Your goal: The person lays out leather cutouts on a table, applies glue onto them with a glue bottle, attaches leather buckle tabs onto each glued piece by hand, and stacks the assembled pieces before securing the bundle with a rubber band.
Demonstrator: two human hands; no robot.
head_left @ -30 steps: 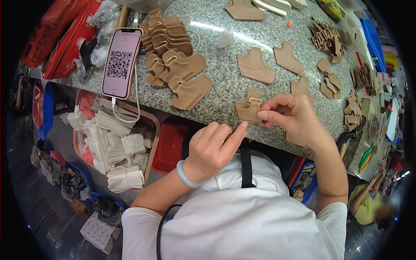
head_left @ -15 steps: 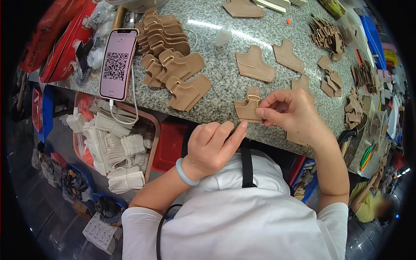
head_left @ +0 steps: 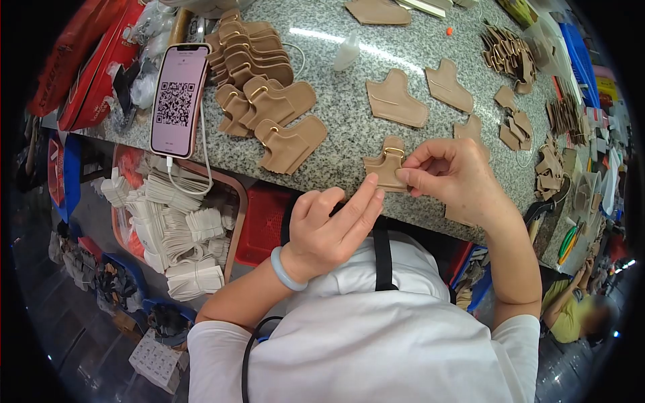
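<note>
A tan leather piece (head_left: 383, 170) with a gold-coloured metal ring near its top lies at the front edge of the speckled stone table. My right hand (head_left: 447, 176) pinches its right side between thumb and fingers. At its lower left edge, the stretched index and middle fingertips of my left hand (head_left: 332, 225) touch it, while the other fingers bend loosely. Left of my hands, another leather piece with a ring (head_left: 293, 143) lies before an overlapping stack of ringed pieces (head_left: 250, 57). Behind lie flat leather pieces without rings (head_left: 396, 101), one partly hidden by my right hand.
A phone (head_left: 178, 101) showing a QR code lies at the left, its charging cable hanging past the table edge. Below stands a bin of white bundles (head_left: 185, 221) beside a red basket (head_left: 262, 225). More leather bits (head_left: 516, 127) lie right. A person (head_left: 571, 312) is at far right.
My left hand's fingers have stretched further up, so two fingertips now meet the leather piece's lower edge. My right hand keeps its pinch in nearly the same place.
</note>
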